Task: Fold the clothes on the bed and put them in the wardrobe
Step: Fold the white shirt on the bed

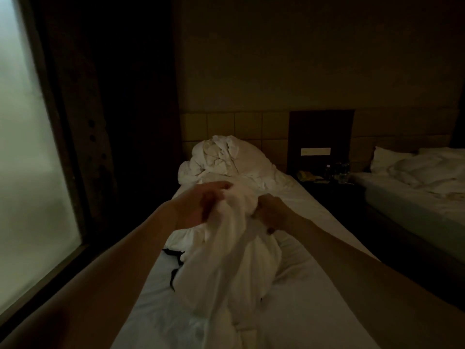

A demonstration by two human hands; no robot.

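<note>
Gripping a white garment (234, 238) above the bed (314, 285), both hands pinch its top; left hand (201, 205) (blurred), right hand (273, 212). Crumpled bedding (221, 159) lies beyond.

Bare sheet (314, 217) right of the hands; crumpled duvet heap (224, 159) ahead, window (30, 159) close left

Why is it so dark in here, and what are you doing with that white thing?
A person stands at the bed and lifts a white garment off it. The left hand and right hand both grip its top edge, and the rest hangs down unfolded. A crumpled white duvet lies heaped by the headboard.
</note>
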